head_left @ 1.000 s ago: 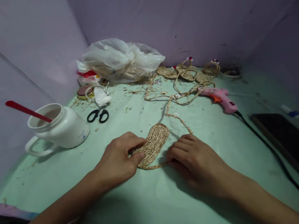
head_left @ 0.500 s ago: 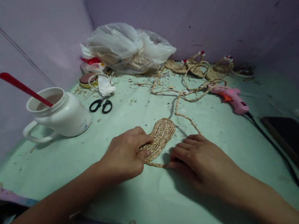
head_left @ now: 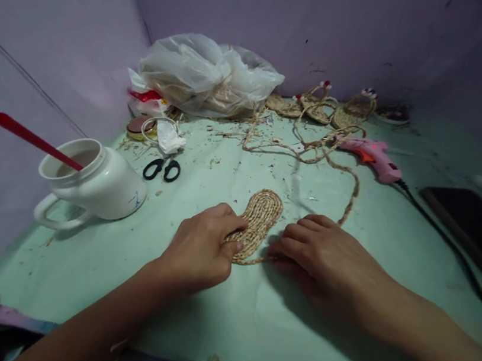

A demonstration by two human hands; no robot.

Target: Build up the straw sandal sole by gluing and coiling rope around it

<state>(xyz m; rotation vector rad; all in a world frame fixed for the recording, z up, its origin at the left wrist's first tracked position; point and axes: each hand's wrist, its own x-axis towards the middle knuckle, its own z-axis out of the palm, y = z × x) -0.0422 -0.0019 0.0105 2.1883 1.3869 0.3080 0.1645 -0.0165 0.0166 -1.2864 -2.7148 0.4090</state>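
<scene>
Left hand (head_left: pixel 207 245), centre of the frame: thumb and forefinger clamped on the lower left end of the coil (head_left: pixel 260 216), a long rounded piece of wound cord lying flat on the worktop (head_left: pixel 252 322). Right hand (head_left: pixel 324 258), right of centre: fingers bunched together on the cord (head_left: pixel 254 260), thumb tip mostly hidden. Cord leaves the coil's lower edge, runs nearly straight to these fingers, comes out above the knuckles and bends up to a tangle at upper right.

Risks, as I judge them. Too hard a pull from the right hand could peel the outer row off or skew the coil; a loose left pinch would let the coil swivel. Slack cord could sit with a gap along the edge. Glue gun (head_left: pixel 372 157), right of the frame, shows a small red light, so perhaps hot; its nozzle end lies amid the tangle, contact unclear. A snag there could drag the gun or scorch the strand. Its black lead (head_left: pixel 450 247) passes near the right forearm, so a sweep of the elbow might tug it. Mug (head_left: pixel 109 181), left of frame, holds liquid and a red stick (head_left: pixel 33 138); well apart from the coil, but a knock could wet the fibre
</scene>
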